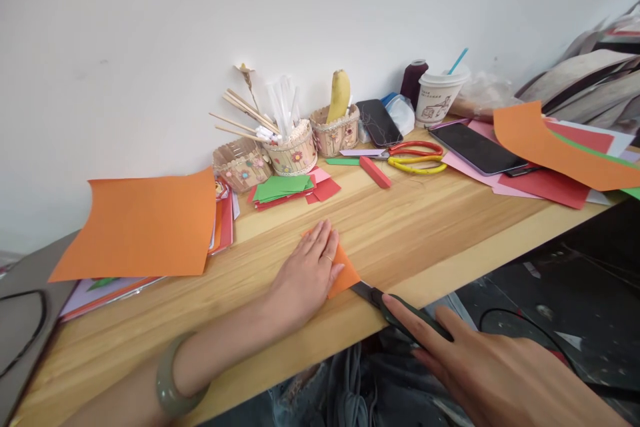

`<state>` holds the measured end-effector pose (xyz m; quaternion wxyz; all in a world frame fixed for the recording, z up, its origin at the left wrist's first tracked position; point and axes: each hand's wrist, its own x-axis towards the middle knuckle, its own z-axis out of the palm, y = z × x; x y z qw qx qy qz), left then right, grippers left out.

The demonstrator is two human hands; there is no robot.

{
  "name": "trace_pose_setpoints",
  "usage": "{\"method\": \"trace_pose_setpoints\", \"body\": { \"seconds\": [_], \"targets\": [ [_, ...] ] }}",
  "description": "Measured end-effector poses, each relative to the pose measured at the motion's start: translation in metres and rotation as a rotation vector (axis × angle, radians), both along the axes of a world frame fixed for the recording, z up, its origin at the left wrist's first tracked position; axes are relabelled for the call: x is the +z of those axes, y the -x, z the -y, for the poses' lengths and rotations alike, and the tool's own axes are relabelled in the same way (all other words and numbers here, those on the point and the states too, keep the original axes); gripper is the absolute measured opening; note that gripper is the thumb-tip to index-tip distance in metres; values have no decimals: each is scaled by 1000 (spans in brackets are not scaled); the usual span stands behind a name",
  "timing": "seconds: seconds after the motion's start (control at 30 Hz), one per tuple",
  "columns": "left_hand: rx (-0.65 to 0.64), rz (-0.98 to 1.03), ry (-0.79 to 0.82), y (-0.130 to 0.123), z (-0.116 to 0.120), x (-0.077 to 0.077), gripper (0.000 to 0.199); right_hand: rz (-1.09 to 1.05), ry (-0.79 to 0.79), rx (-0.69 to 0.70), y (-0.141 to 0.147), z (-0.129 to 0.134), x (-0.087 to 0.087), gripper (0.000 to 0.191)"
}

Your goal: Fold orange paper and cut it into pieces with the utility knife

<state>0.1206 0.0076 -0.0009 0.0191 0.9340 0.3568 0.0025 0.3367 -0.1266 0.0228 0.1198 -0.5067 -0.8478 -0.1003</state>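
Observation:
My left hand [307, 273] lies flat over a small piece of orange paper [346, 273], pressing it to the table near the front edge. Part of the paper is hidden under the palm and fingers. My right hand [480, 353] grips a pair of dark-handled scissors [413, 320] at the table's edge. The scissors point left, with their blades at the paper's lower right corner; how far the blades are apart, or whether they reach under the paper, I cannot tell.
A stack of green and red paper pieces [283, 188] lies beyond my left hand. Behind are decorated baskets [295, 150], red-and-yellow-handled scissors [417, 157] and a lidded cup [440, 97]. Large orange sheets lie left [145, 230] and right [555, 150], the right one near a phone [477, 148].

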Motion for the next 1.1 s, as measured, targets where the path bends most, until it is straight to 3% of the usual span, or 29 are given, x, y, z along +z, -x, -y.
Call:
{"method": "trace_pose_setpoints", "body": {
  "seconds": [0.3,0.57,0.83,1.1],
  "targets": [
    [8,31,15,0,1,-2,51,32,13,25,-4,-3,-3,59],
    [11,-13,10,-1,1,-1,51,36,-2,20,-7,-1,-3,80],
    [7,50,7,1,0,-4,49,89,-26,16,0,-18,4,74],
    [73,-11,47,-3,4,6,49,135,-4,-20,3,-23,4,69]
  ]
}}
